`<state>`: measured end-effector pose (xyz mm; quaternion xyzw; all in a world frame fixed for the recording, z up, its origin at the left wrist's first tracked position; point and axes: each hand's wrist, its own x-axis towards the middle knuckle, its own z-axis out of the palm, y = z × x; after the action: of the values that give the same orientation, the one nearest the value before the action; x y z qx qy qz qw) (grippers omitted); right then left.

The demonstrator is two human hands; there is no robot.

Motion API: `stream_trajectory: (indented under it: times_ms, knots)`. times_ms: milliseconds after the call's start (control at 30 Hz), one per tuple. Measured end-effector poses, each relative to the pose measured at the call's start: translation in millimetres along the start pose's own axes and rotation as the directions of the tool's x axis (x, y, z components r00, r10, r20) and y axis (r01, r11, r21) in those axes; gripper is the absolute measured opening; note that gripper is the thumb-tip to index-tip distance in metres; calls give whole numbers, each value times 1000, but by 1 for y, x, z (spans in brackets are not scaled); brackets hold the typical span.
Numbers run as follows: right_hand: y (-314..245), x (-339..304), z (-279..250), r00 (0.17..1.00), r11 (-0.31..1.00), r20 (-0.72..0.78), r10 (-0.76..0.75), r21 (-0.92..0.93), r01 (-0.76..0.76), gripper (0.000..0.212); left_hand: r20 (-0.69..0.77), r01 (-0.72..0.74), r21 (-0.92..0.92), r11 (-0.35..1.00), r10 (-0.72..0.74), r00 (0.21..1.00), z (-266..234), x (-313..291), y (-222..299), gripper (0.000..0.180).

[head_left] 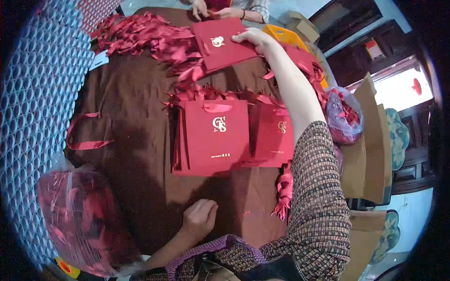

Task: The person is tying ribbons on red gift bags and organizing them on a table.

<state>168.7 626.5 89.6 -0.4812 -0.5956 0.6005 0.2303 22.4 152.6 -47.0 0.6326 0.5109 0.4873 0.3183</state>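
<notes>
At the far side of the table, my right hand (255, 40) grips the upper right edge of a dark red paper gift bag (225, 44) with a gold emblem. Other flat bags seem to lie beneath it. My left hand (199, 219) rests closed near the table's front edge, with nothing visible in it. Between the hands lies a stack of red bags (215, 140) with pink-red ribbon handles. Beside it, partly behind my right arm, is a second stack of smaller red bags (274, 136).
Red ribbons (145, 37) are heaped at the far left, and a loose ribbon (89, 144) lies on the brown cloth (126, 103). A plastic-wrapped red bundle (84, 220) stands at left. A co-worker's hands (227, 13) are across the table. A yellow crate (286, 35) and cardboard boxes (368, 145) line the right.
</notes>
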Motion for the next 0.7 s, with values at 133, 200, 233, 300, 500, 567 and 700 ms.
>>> stream_trajectory:
  times_ms: [133,200,233,300,500,567,700]
  knots:
    - [48,27,-60,911,913,-248,331,-161,-375,17,46,59,-39,997,-58,997,0,5,2,10]
    - [72,38,-87,875,883,-313,369,-174,-435,18,48,63,-67,996,-59,997,1,8,1,11]
    - [82,42,-95,857,837,-411,313,-308,-453,18,65,62,-60,996,-58,996,2,5,-2,12]
    - [96,52,-101,827,693,-521,212,-516,-504,20,80,70,-56,996,-66,995,4,3,-5,13]
    - [101,70,-129,816,660,-386,430,-482,-576,22,86,75,-85,994,-68,994,2,4,-1,14]
    - [110,81,-114,867,596,-400,298,-632,-496,31,96,84,-75,994,-77,992,1,3,-4,14]
    - [104,79,-89,964,509,-257,62,-823,-252,74,89,102,-64,993,-96,991,-5,1,-7,14]
